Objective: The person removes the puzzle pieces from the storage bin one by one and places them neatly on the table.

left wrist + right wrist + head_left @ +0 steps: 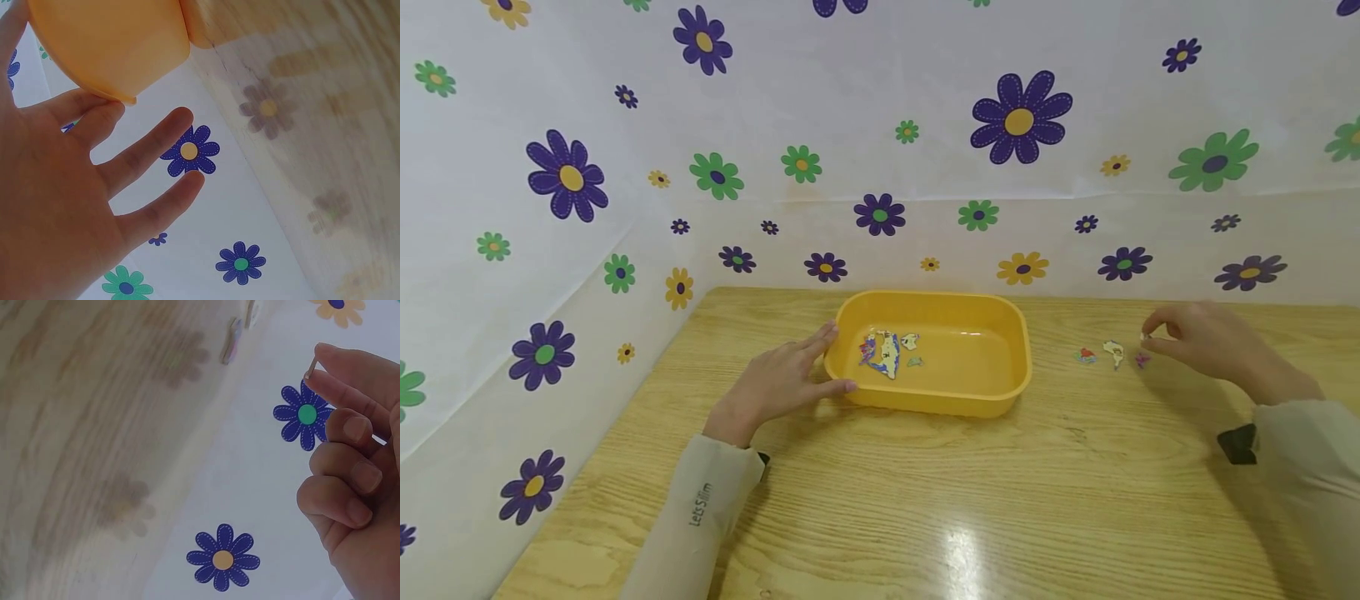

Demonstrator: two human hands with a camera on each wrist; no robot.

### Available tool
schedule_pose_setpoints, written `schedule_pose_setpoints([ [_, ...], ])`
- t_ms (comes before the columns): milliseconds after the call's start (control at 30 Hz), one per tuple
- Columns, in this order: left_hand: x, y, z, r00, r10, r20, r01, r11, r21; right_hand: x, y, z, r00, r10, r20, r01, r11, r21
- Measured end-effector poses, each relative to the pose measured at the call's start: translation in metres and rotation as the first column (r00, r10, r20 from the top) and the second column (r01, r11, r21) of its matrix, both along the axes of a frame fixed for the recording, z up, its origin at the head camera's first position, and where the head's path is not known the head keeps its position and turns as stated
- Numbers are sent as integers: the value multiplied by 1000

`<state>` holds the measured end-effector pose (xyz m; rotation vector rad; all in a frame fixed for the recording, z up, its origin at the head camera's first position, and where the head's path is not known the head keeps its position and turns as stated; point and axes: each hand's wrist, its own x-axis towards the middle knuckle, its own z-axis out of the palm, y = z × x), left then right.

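A yellow tub (955, 403) stands on the table, holding several small irregular pieces, among them a cream and blue one (889, 357). My left hand (767, 387) touches the tub's left end, thumb at the front corner. In the left wrist view, a fingertip of the left hand (94, 169) meets the rim (119, 99), with two fingers extended away from it. Right of the tub, my right hand (1206, 343) pinches a small thin piece (1144, 337) between thumb and forefinger. The right wrist view shows the right hand (356, 450) with that piece (311, 366) edge-on, other fingers curled.
On the wooden table (880, 500), between the tub and my right hand, lie a red and blue piece (1086, 356), a cream piece (1114, 352) and a purple piece (1142, 360). A flower-patterned white covering (850, 108) rises behind the table and at its left.
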<state>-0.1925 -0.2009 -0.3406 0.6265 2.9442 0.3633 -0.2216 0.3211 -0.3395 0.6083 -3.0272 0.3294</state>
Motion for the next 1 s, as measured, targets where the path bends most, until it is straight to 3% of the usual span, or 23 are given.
schedule_pose_setpoints([
  [700, 0, 0, 0, 1000, -2, 7, 2, 1000, 2, 3, 27, -10, 998, 20, 56, -23, 998, 57],
  [833, 0, 0, 0, 1000, -1, 16, 1, 1000, 10, 3, 27, -8, 997, -5, 80, 2, 999, 46],
  [1000, -1, -1, 0, 1000, 1, 26, -1, 1000, 13, 3, 21, -2, 999, -10, 53, 10, 1000, 7],
])
